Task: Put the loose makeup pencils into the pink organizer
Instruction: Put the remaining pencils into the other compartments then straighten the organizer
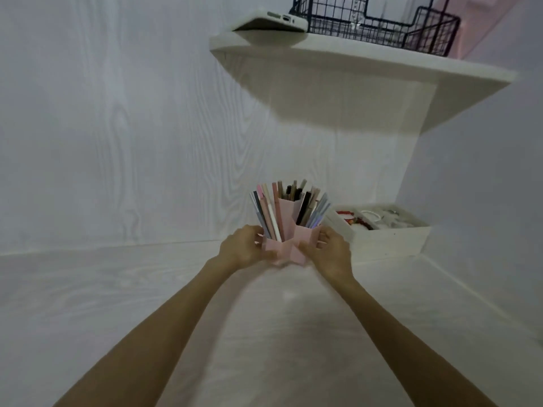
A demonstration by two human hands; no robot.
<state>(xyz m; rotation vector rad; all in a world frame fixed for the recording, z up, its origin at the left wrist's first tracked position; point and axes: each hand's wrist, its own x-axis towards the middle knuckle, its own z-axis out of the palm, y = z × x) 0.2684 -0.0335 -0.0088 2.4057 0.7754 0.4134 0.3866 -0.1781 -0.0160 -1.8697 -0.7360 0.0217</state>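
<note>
Two bare hands hold a pink organizer [286, 251] near the back of a white wood-grain desk [264, 333], close to the wall. The left hand [240, 248] curls its fingers round the organizer's left side; the right hand [327, 250] curls round its right side. Makeup pencils [271, 214] stand fanned out in its compartments, in pink, grey, black and beige. No loose pencils show on the desk, so the sorting looks finished and the step in hand seems to be placing the filled organizer. The next move likely calls for setting it down level so nothing tips out. Just to its right sits a white tray [390, 240] of small items. Above, a shelf [352, 71] carries a phone [273, 22] and a black wire basket [376, 24]. No brand, label or writing can be read.
</note>
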